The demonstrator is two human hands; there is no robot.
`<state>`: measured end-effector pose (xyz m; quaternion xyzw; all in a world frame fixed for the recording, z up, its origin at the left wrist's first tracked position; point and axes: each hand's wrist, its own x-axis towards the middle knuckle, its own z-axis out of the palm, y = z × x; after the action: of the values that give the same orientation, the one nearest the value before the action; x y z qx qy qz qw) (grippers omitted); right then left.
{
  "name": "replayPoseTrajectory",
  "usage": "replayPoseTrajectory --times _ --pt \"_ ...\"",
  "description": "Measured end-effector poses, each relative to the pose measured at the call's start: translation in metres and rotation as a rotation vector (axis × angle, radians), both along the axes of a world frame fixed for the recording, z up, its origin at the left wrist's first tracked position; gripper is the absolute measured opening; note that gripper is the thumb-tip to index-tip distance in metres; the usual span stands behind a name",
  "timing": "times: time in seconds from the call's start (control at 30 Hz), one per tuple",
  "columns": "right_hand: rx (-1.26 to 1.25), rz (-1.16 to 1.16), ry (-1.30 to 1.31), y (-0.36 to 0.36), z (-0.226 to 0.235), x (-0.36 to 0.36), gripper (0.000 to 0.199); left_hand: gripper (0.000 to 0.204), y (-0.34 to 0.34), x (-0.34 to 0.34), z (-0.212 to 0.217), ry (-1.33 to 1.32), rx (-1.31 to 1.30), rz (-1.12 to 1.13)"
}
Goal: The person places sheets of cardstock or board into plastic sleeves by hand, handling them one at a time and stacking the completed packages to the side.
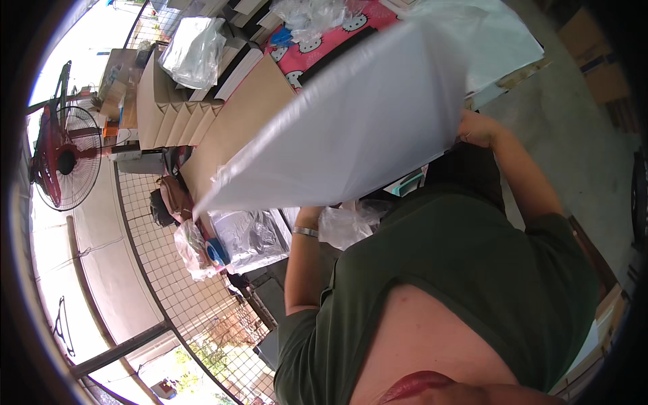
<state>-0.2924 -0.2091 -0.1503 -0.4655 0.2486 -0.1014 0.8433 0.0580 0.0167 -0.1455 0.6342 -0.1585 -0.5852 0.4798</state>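
Note:
A large, pale grey-white sheet spreads across the middle of the view, its edges smeared by motion. Whether it is paper or plastic I cannot tell. At its right edge my right hand is closed on the sheet, with the fingertips partly hidden behind it. Only the base of my left hand shows below the sheet's lower edge, and its fingers are out of sight. A silver band circles the left wrist. Under the sheet lies a brown board-like surface.
Stacked tan folded boards carry a clear plastic bag. A pink patterned cloth and white sheets lie at the far side. Silvery wrapped packs sit left of my arm. A red fan stands by the mesh wall.

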Motion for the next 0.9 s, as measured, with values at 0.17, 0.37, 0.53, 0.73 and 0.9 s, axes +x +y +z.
replayPoseTrajectory --times 0.17,0.37,0.53,0.73,0.9 --pt "-0.244 -0.21 0.207 -0.004 0.021 0.021 0.038 0.04 0.011 -0.017 -0.021 0.233 -0.255 0.186" --pt "-0.361 -0.366 0.077 -0.003 0.009 0.07 0.039 0.035 -0.006 -0.019 -0.014 -0.276 -0.16 0.052" --pt "-0.357 -0.219 0.3 0.058 -0.006 0.032 0.045 0.03 0.044 -0.055 -0.002 -0.172 0.199 0.036" --pt "-0.255 -0.118 0.245 0.093 0.011 0.012 0.044 0.034 0.096 -0.078 -0.003 0.035 0.109 0.047" --pt "-0.337 0.059 0.238 0.069 0.049 0.103 0.039 0.039 0.121 -0.071 0.024 -0.225 -0.083 0.26"
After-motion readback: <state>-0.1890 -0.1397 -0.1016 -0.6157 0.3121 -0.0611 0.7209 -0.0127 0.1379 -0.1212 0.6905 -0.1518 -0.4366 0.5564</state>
